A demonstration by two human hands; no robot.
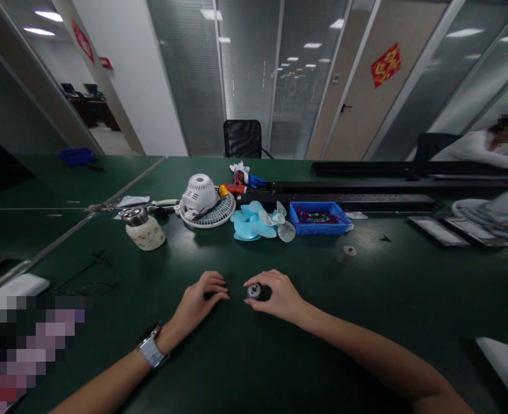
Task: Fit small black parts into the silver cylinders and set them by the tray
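Note:
My right hand [275, 294] rests on the dark green table [279, 356], its fingers curled round a small round metal part [254, 291] pinched between thumb and forefinger. My left hand [199, 299] lies just left of it with fingers curled over something dark that I cannot make out; a watch is on that wrist. A second small metal cylinder [348, 251] stands apart to the right. Further back lie a white fan motor on its grille [204, 202] and light blue fan blades [258, 221].
A blue tray [320, 218] of small parts sits behind the blades, a lidded cream jar [144, 229] at left, and tools [240, 183] near the back. Glasses [92, 275] lie at the left. Another person's sleeve [478, 148] shows far right beside another fan grille [491, 218].

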